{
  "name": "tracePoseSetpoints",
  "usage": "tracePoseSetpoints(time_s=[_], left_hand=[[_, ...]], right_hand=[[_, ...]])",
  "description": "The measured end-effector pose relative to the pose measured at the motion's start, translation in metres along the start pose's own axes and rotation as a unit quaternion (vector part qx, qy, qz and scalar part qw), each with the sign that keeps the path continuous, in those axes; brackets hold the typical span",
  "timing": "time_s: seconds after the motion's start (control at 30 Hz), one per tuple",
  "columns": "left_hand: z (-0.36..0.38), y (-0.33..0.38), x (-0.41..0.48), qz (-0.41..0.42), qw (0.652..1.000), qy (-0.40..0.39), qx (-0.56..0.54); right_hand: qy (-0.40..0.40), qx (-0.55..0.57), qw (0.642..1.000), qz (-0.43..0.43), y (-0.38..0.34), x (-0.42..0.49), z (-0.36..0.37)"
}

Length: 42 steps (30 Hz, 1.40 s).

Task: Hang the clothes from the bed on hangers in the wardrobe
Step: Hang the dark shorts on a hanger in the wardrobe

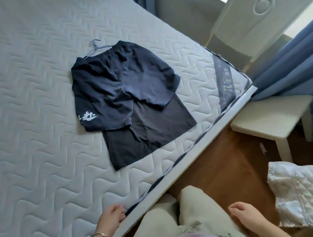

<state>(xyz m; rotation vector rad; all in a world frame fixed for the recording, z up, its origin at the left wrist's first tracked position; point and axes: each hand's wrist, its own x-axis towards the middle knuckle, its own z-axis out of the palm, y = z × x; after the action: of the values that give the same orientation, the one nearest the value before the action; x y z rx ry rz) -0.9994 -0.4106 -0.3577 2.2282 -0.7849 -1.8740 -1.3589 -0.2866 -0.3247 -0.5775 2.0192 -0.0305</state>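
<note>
Bed: a bare quilted mattress (30, 116) with a wavy stitched pattern, its near edge running from 7 o'clock up to 3 o'clock of the view.
Mattress trim: dark and light piping along that edge; a dark label band with pale characters (225, 80) at the 3 o'clock corner.
On the mattress, upper item: dark navy shorts (118, 83), drawstring at their 12 o'clock end, a white print at their 8 o'clock hem.
On the mattress, lower item: a dark garment (150, 137) lying flat, partly under the shorts, reaching toward 5 o'clock.
Left hand (111, 218): fingertips touching the mattress edge at 6 o'clock, fingers loosely curled, holding nothing.
</note>
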Motion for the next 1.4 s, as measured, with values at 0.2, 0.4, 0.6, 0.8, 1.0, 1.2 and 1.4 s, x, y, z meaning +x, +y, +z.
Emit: tracePoseSetpoints(time_s=[0.2,0.4,0.6,0.8,1.0,1.2,1.4], left_hand=[[0.016,0.056,0.026,-0.030,0.998,0.018,-0.043],[0.035,0.144,0.059,-0.026,0.996,0.056,-0.059],[0.040,0.277,0.140,0.059,0.994,0.093,-0.010],[0.020,0.416,0.284,0.212,0.947,0.223,0.089],[0.022,0.476,0.434,0.215,0.838,0.304,0.398],[0.016,0.447,0.489,0.288,0.780,0.332,0.446],[0.016,0.448,0.487,0.296,0.768,0.331,0.462]], right_hand=[[-0.055,-0.089,0.994,0.017,-0.053,0.055,-0.040],[-0.098,-0.124,0.987,-0.016,-0.162,0.143,-0.088],[-0.111,-0.143,0.972,-0.147,-0.342,0.254,-0.130],[-0.054,-0.130,0.952,-0.274,-0.536,0.364,-0.117],[0.025,-0.098,0.918,-0.384,-0.684,0.437,-0.059],[0.108,-0.116,0.814,-0.559,-0.822,0.498,-0.004],[0.130,-0.246,0.837,-0.471,-0.893,0.535,0.035]])
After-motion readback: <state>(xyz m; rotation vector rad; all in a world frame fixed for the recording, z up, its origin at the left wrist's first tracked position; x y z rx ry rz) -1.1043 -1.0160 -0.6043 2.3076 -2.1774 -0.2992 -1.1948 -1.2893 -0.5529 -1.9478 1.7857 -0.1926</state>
